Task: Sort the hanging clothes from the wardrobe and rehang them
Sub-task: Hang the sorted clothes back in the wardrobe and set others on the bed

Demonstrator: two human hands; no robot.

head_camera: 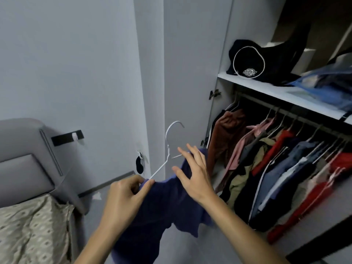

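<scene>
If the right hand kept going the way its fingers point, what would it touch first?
Probably the white hanger. The right hand rests open on the blue garment, fingers aimed up-left toward the hanger's bare wire. Beyond that is the wardrobe door, though depth is hard to judge.

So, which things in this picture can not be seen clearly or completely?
- White hanger, head view: its right arm is hidden by the right hand and the blue garment.
- Blue garment: its kind is unclear; it is bunched, and the left hand covers one shoulder.
- Hanging clothes: the row is cut off by the right edge.
- Black bag: its logo is too blurred to read.
</scene>
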